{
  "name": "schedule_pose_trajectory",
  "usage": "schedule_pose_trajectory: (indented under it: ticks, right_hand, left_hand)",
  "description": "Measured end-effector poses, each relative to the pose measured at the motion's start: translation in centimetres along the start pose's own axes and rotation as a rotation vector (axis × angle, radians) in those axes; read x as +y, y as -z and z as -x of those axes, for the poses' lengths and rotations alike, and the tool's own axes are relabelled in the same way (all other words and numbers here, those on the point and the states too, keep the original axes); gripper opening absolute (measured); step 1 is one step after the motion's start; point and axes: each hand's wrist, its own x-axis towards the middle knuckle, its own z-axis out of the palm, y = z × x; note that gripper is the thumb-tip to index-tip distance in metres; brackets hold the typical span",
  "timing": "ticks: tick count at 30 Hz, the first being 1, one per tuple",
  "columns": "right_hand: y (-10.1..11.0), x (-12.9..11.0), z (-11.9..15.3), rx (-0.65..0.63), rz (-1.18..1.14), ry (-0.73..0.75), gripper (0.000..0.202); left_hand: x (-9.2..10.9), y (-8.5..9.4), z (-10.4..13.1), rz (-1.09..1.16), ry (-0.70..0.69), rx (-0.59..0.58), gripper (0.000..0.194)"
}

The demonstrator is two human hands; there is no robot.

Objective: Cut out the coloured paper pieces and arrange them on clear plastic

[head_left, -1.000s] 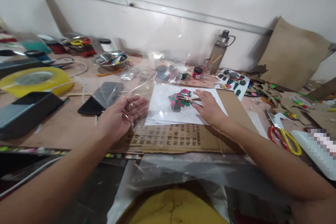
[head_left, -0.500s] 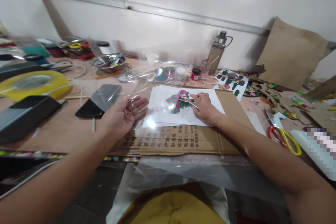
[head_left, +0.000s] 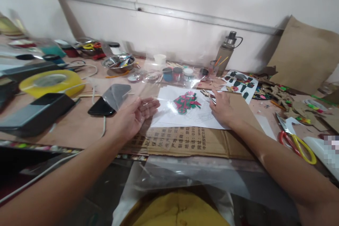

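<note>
A white sheet [head_left: 164, 113] lies on a flat piece of cardboard [head_left: 185, 148] with printed characters. On the sheet is a pink and green patterned piece [head_left: 185, 102], and faint drawn lines show beside it. Clear plastic film [head_left: 148, 77] spreads over this area and catches the light. My left hand [head_left: 139, 114] is palm up at the sheet's left edge, fingers apart, against the film. My right hand [head_left: 221, 107] is closed round a small metal tool [head_left: 208, 94] at the right part of the sheet, apart from the patterned piece.
A phone [head_left: 109, 100], a yellow tape roll [head_left: 51, 82] and a grey box [head_left: 37, 113] lie at left. Paint jars [head_left: 177, 74], a metal bowl [head_left: 118, 63] and a bottle [head_left: 226, 53] stand behind. Red and yellow scissors [head_left: 296, 139] lie at right.
My right hand has moved right with the metal tool, off the patterned piece. My left hand stays beside the sheet. The whole view has shifted slightly.
</note>
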Motion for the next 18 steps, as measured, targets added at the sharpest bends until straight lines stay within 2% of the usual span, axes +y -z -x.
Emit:
schedule_pose_trajectory:
  ticks: [6,9,14,16,18]
  right_hand:
    - [-0.1,1.5,0.1,0.063,0.011,-0.108,0.055]
    - [0.3,2.2,0.1,0.029,0.052,-0.072,0.053]
    - [2.7,2.5,0.0,-0.065,0.105,0.032,0.041]
    - [3.2,2.7,0.0,-0.069,0.104,0.026,0.039]
    - [3.1,2.9,0.2,-0.035,0.106,0.005,0.037]
  left_hand:
    - [-0.6,0.7,-0.4,-0.011,-0.040,-0.072,0.041]
    - [-0.8,0.9,-0.7,-0.007,-0.058,-0.109,0.041]
    - [-0.8,0.9,-0.6,-0.017,-0.054,-0.089,0.041]
    - [-1.1,1.1,-0.7,-0.042,-0.041,-0.097,0.040]
    - [-1.5,1.6,-1.0,-0.083,-0.038,-0.153,0.038]
